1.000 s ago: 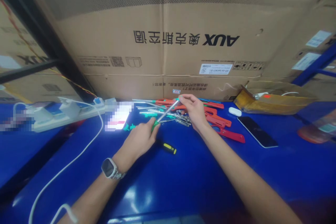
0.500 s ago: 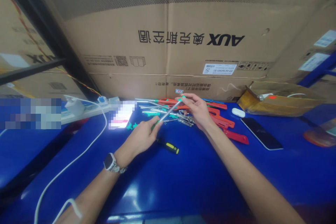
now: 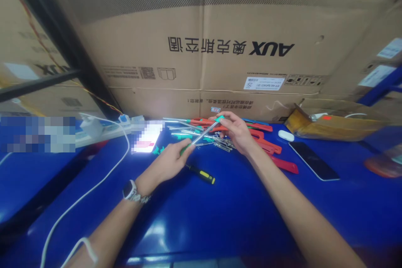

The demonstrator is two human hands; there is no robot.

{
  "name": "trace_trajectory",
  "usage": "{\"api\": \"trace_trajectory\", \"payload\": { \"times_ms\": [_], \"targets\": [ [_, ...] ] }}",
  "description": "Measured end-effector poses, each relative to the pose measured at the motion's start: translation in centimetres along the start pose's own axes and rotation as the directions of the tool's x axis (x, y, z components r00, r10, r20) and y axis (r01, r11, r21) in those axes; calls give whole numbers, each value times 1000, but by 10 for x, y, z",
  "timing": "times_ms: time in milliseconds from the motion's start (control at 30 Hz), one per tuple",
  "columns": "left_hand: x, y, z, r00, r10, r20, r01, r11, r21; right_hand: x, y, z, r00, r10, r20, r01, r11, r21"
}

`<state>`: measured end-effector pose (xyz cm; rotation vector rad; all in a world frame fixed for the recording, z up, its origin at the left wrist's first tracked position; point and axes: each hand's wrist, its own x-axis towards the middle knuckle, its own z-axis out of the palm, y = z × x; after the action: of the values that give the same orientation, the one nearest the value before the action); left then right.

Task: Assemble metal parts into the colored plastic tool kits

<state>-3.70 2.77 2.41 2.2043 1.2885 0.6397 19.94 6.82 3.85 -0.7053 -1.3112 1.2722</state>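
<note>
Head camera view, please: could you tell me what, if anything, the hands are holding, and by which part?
A silver rod: the left hand holds its near end, the right hand the green piece at its far end.

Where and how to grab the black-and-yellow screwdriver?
Likely best by the handle, from above and the person's right: it lies on the blue table, angled rightward, while the thin shaft points back toward the left hand.

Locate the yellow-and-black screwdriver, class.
In the head view, the screwdriver lies near the centre, on the blue tabletop, just right of the left hand.
</note>
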Motion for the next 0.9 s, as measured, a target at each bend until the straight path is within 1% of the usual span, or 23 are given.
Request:
{"api": "trace_trajectory", "payload": {
  "times_ms": [100,200,267,333,433,600,667,800,900],
  "targets": [
    [0,1,0,999,-17,-46,20,998,61,1,6,2,997,-21,-79,14,997,-82],
    [-1,2,-2,998,-36,-47,43,984,174,3,10,2,990,-19,-140,-5,986,-165],
    [-1,1,-3,998,-40,-42,49,967,249,3,10,1,988,16,-157,-43,985,-170],
    [-1,1,-4,998,-41,-46,53,956,290,3,8,-1,986,60,-157,-83,986,-145],
    [-1,1,-5,999,-38,-39,48,950,308,3,2,-4,988,87,-124,-106,982,-155],
    [-1,-2,-6,1000,-9,-9,11,957,290,0,-5,-9,997,17,-77,-41,947,-320],
    [-1,-3,-7,1000,-7,-4,8,964,267,-1,-7,-10,998,43,-40,-53,946,-318],
    [-1,-5,-8,1000,7,16,-11,979,206,-3,-13,-14,990,112,83,-86,958,-273],
    [-1,-6,-8,999,35,35,-40,986,164,-3,-19,-18,979,129,160,-83,960,-267]
  ]
}}
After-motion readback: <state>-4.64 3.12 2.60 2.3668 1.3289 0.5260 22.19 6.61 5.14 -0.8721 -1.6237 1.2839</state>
